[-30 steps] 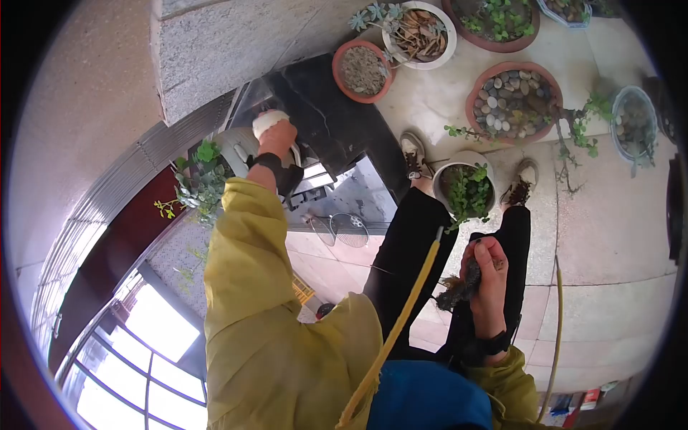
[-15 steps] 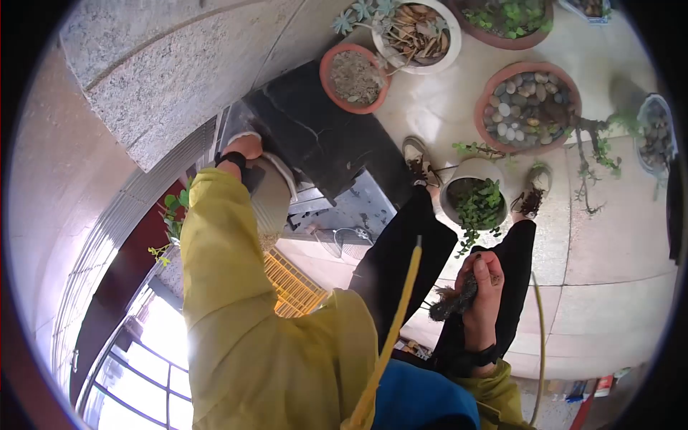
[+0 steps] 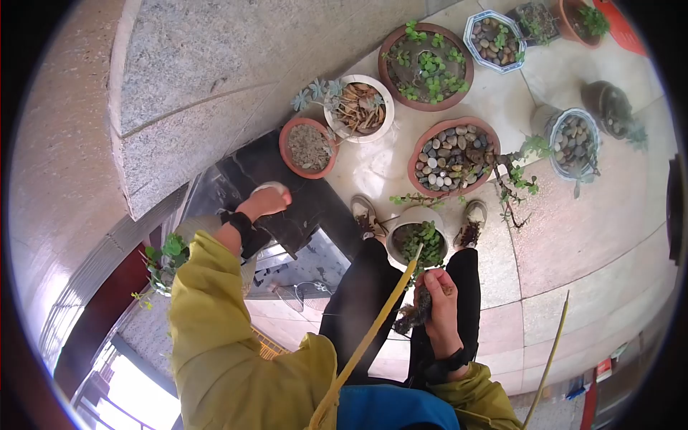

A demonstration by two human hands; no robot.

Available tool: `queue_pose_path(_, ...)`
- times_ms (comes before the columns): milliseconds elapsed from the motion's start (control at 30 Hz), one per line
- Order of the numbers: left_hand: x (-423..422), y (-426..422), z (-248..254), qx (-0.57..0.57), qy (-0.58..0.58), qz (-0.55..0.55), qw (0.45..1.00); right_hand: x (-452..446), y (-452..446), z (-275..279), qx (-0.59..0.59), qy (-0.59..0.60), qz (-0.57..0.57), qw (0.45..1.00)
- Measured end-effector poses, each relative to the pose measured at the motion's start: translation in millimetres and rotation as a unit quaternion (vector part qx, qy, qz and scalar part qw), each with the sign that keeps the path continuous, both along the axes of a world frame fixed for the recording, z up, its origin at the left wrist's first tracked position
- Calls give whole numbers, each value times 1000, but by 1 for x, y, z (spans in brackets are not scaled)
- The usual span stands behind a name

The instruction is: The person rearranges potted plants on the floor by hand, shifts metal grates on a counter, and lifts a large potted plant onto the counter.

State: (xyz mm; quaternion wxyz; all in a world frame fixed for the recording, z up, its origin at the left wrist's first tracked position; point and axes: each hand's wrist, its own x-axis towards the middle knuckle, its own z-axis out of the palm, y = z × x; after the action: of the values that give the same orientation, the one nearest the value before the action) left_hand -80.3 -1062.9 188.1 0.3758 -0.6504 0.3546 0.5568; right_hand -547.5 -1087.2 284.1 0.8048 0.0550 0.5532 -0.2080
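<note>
My left hand (image 3: 266,203) is stretched out over the black stone slab, fingers curled against a small whitish thing (image 3: 272,187) whose kind I cannot make out. Below that wrist, a beige container (image 3: 203,226) is partly covered by my sleeve. My right hand (image 3: 440,304) is closed on a dark, fuzzy clump (image 3: 413,313) that looks like roots with soil; its ragged end hangs out at the left. Just beyond that hand, between my shoes, stands a pale pot (image 3: 395,252) holding a leafy green plant (image 3: 429,244).
Past my feet are a terracotta bowl of pebbles (image 3: 450,159), a brown pot with seedlings (image 3: 430,68), a white pot (image 3: 385,122) and a small soil pot (image 3: 309,148). A stone wall (image 3: 186,93) rises at left. Yellow cords (image 3: 365,344) dangle before me.
The view has shifted, showing more pots at the far right. My left hand has moved off the beige container and out over the black slab. My right hand still grips the dark clump.
</note>
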Motion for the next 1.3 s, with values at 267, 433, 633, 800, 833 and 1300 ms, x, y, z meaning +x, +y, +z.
queue_pose_path(267, -144, -40, -148, -197, 103, 673, 706, 12, -11, -37, -9, -2, 15, 1000)
queue_pose_path(433, -154, -51, -212, -217, 136, 783, 566, 6, 0, -56, 17, 3, 23, 1000)
queue_pose_path(633, -162, -62, -229, -247, 58, 831, 495, 0, 10, -71, 17, 13, 36, 999)
queue_pose_path(800, -160, -65, -238, -230, 56, 851, 468, -5, 15, -72, 23, 58, 98, 993)
queue_pose_path(833, -163, -67, -236, -233, 30, 849, 474, -5, 14, -71, 23, 63, 109, 992)
queue_pose_path(1300, -179, -26, -221, -225, 167, 734, 619, 7, 25, -85, 23, 115, 162, 980)
